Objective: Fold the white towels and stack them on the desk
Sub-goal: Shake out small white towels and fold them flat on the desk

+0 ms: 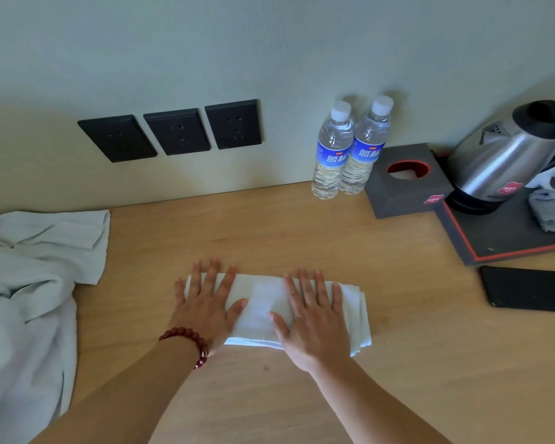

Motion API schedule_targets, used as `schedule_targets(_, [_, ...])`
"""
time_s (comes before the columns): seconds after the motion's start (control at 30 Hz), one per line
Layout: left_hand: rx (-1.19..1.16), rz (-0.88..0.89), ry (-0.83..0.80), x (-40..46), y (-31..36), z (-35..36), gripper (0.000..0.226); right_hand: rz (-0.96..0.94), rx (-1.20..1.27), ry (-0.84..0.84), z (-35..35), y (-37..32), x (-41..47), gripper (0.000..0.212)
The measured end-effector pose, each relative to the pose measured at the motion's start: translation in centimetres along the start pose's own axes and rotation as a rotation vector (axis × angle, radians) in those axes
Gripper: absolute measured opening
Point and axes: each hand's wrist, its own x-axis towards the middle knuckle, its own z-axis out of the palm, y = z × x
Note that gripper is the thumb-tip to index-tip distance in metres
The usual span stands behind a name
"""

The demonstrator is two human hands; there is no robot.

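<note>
White terry cloth, folded into a thick rectangular towel (263, 310), lies flat near the middle of the light wooden desk (414, 363), and both your hands are pressed on it. From the head camera, your left hand (205, 302), with the dark red bead bracelet (189, 342) at its wrist, rests palm down over the towel's left end, fingers straight and spread. Your right hand (314, 318) lies flat on the right half, fingers straight too and closer together. Neither hand grips anything; both are wide and pressing.

You look to be smoothing a finished fold. To do it well, keep the palms flat and sweep outward from the centre so trapped air leaves the layers. At the right end the stacked edges show slightly stepped, so square them with your fingertips before letting go.

More pale rumpled cloth (29, 283) is heaped at the desk's left edge, well apart from the folded one, so the task seems early on. Keep this towel where it is as the base of the stack, clear of the black phone (526, 290) to the right and of the two clear plastic water bottles (350, 149) by the wall.
</note>
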Motion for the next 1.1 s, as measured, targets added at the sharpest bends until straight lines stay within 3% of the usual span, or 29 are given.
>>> schedule_targets(0.27, [-0.030,-0.015,-0.004,-0.2,0.2,-0.1,0.071,0.054,-0.038,-0.011,-0.7,3.1,-0.2,0.076])
schedule_targets(0.47, [-0.097,-0.032,-0.060,-0.2,0.1,-0.3,0.071,0.216,0.007,-0.026,-1.1,5.4,-0.5,0.077])
schedule_targets(0.6, [-0.146,-0.156,-0.081,-0.6,-1.2,-0.3,0.078,0.320,0.045,-0.025,-1.9,7.1,-1.0,0.084])
schedule_targets(0.7, [-0.195,-0.259,-0.011,-0.7,-2.4,-0.6,0.086,0.391,0.097,0.098,-2.1,7.3,-1.6,0.086])
schedule_targets(0.87, [-0.070,-0.053,0.197,-2.2,-1.8,-0.4,0.070,0.262,0.057,0.186,-2.2,4.8,-2.4,0.073])
schedule_targets(0.97, [-0.024,0.044,0.175,-2.4,-0.3,0.4,0.069,0.182,0.037,0.108,-2.1,2.1,-1.4,0.070])
schedule_targets(1.1, [-0.042,-0.040,0.077,-1.6,0.1,1.5,0.073,0.162,0.003,0.015,-1.1,1.8,-0.5,0.069])
